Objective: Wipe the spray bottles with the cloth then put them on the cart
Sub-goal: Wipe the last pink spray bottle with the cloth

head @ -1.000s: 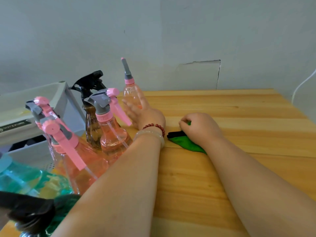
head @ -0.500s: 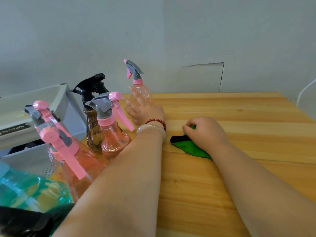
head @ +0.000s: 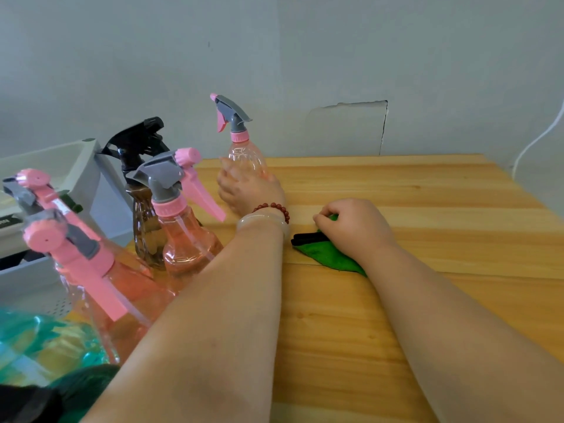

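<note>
Since 1.0 s ago: left hand (head: 248,190) has gone from lying open beside the far pink spray bottle (head: 241,148) to wrapping round it. The sprayer head has turned and now shows side-on, nozzle pointing left. Right hand (head: 354,227) unchanged in place on the cloth (head: 329,254).

Left hand: fingers and thumb curled round the lower body of the far pink spray bottle; fingers partly visible through the clear plastic. Bottle upright at the back of the desk (head: 427,300), near the wall; its base is hidden behind the hand.

Right hand: knuckles up, fingers curled down onto the green cloth with thumb tucked in, gripping it. Cloth lies flat on the desk, its black-edged corner sticking out to the left of the hand.

Wrist of left arm: red bead bracelet (head: 274,207) and a pale bangle (head: 265,222).

Left of the left arm, standing in a group: brown bottle (head: 146,227) with black sprayer, near pink bottle (head: 186,239) just in front of it, two more pink bottles (head: 91,270) closer to camera, and a blurred teal bottle (head: 36,346) at the lower left edge.

Grey cart (head: 61,172) stands beyond the group at the desk's left side.
</note>
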`<move>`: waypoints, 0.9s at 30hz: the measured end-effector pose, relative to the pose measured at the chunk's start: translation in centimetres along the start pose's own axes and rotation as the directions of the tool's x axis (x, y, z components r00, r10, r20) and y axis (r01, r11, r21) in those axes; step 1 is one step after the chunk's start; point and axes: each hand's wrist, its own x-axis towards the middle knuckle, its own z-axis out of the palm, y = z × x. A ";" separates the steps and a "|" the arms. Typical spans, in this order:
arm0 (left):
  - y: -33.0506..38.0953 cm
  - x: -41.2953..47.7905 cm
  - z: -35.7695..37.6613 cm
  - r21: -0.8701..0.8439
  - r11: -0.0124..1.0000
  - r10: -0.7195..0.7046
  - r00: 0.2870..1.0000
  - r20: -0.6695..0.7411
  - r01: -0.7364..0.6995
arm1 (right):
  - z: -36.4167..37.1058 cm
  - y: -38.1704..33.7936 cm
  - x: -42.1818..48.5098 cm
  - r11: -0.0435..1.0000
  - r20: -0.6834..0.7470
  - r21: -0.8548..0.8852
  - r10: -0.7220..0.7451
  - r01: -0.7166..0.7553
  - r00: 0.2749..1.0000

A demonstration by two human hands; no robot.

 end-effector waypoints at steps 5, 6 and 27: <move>0.0 -1.8 -0.3 -0.051 0.997 0.063 0.996 0.067 -0.059 | 0.0 -0.2 0.0 1.000 0.015 -0.022 0.000 0.000 1.000; -0.1 -2.1 -0.3 -0.050 0.997 0.066 0.994 0.089 -0.061 | 0.0 -0.3 -0.1 1.000 0.017 -0.027 -0.001 0.002 1.000; -2.9 -14.4 -13.0 -0.162 0.955 0.295 0.876 0.382 -0.251 | -2.2 -2.9 -11.7 0.991 -0.130 -0.029 0.129 -0.134 0.983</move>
